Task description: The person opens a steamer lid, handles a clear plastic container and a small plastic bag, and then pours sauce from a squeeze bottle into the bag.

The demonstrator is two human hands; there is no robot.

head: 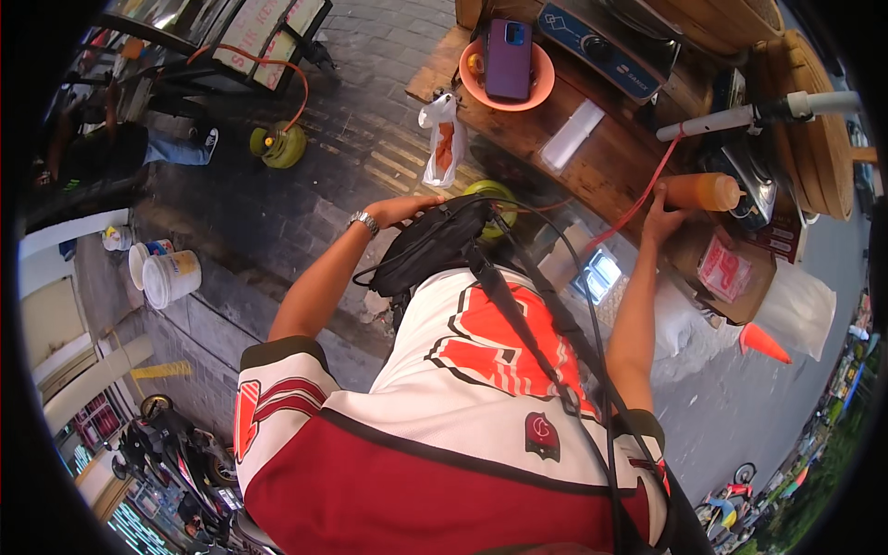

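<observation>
My right hand (666, 216) is closed around an orange plastic squeeze bottle (702, 192), which lies sideways in the view over the wooden counter's edge. A black waist bag (431, 239) hangs at my front, and my left hand (402, 208) rests against its top with the fingers extended; part of that hand is hidden behind the bag. Near its fingertips a white plastic bag (441, 149) with something orange-brown inside hangs from the counter (499, 128). On the counter an orange bowl (543, 89) holds a purple phone (508, 66), beside clear plastic packaging (573, 136).
A blue-fronted gas stove (600, 52) and round bamboo steamers (805, 128) stand on the counter. A white pole (739, 121) juts over it. Below my right hand is a cardboard box (746, 267) with red-printed packets. Green gas cylinders (284, 147) and white buckets (171, 279) stand on the pavement. A person sits at upper left.
</observation>
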